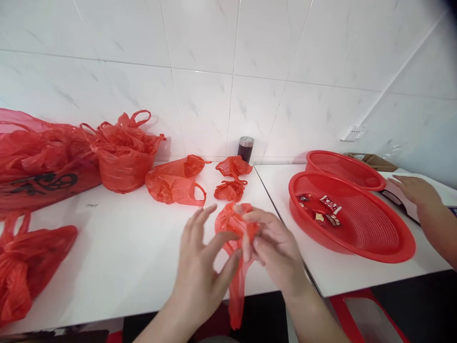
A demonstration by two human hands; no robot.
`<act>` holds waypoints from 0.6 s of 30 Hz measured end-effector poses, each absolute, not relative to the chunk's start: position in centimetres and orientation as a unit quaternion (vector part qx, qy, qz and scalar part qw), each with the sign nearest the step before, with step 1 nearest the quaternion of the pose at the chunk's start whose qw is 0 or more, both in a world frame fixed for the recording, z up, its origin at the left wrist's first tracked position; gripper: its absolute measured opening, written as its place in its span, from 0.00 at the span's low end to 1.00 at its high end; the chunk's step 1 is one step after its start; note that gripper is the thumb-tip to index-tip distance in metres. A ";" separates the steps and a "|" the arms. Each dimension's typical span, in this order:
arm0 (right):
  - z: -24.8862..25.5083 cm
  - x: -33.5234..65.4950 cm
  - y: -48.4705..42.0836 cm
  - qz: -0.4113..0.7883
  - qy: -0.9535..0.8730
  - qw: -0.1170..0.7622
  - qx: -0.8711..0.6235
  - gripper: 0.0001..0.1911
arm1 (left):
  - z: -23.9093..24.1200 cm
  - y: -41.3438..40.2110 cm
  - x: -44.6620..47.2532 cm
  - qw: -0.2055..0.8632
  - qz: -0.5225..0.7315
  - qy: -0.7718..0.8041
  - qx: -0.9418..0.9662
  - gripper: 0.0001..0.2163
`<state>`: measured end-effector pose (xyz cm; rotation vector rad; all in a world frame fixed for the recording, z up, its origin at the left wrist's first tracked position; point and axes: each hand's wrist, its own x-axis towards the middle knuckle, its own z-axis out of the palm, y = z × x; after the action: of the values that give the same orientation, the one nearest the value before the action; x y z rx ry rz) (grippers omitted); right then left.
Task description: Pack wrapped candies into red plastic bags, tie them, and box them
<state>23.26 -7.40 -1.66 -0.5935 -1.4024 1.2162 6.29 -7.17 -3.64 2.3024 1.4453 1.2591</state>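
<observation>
A thin red plastic bag (pixel 236 305) hangs crumpled between my hands, its long lower end dropping past the table's front edge. My right hand (pixel 278 252) is closed on the upper part of this bag, fingers bunched around a gathered piece. Beside it, my left hand (pixel 203 262) has its fingers apart; the index finger and thumb point at the bag with a gap between them, their tips close to the plastic. Just beyond my hands lie two small bunched red bags, one nearer (pixel 229 190) and one farther (pixel 234 166).
Red bags line the left: a full one (pixel 124 162), flatter ones (pixel 174 183) and a tied one (pixel 43 267). A dark cup (pixel 245 150) stands by the wall. Rightward, a red basket (pixel 385 228) holds several wrapped sweets (pixel 330 205); another person's hand (pixel 416 190) is beyond.
</observation>
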 end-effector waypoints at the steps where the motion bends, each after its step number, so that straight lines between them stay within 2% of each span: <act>1: -1.6 22.6 -7.9 0.530 -0.601 0.548 -0.241 0.19 | -4.4 -6.9 7.0 0.042 0.381 0.492 0.781 0.11; 3: -1.4 22.7 -8.6 0.529 -0.599 0.552 -0.237 0.19 | -6.6 -5.4 6.7 0.001 0.319 0.556 0.768 0.13; 5: -1.2 24.6 -8.9 0.478 -0.583 0.602 -0.265 0.20 | -8.5 -3.9 4.5 -0.012 0.265 0.614 0.743 0.13; 8: -1.5 29.2 -8.4 0.380 -0.559 0.640 -0.366 0.23 | -9.0 -2.9 0.2 0.048 0.196 0.642 0.740 0.19; 10: -2.3 32.2 -7.8 0.332 -0.576 0.577 -0.474 0.23 | -7.8 -3.4 -1.5 0.121 0.184 0.630 0.745 0.22; 12: -3.4 34.7 -7.2 0.235 -0.598 0.485 -0.593 0.26 | -6.2 -4.4 -1.9 0.194 0.198 0.598 0.752 0.23; 15: -4.9 37.6 -6.4 0.055 -0.604 0.294 -0.739 0.31 | -4.3 -5.5 -1.1 0.284 0.222 0.543 0.758 0.22; 17: -5.5 38.8 -5.9 0.011 -0.592 0.159 -0.790 0.29 | -3.7 -5.8 -0.6 0.336 0.226 0.514 0.757 0.22; 18: -5.5 39.0 -5.5 0.007 -0.587 0.121 -0.801 0.27 | -3.5 -5.8 -0.4 0.363 0.227 0.500 0.753 0.22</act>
<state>38.96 -5.55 -5.54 -2.3387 -1.7140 0.0219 -0.41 -5.84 -3.48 1.9376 1.2880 0.5844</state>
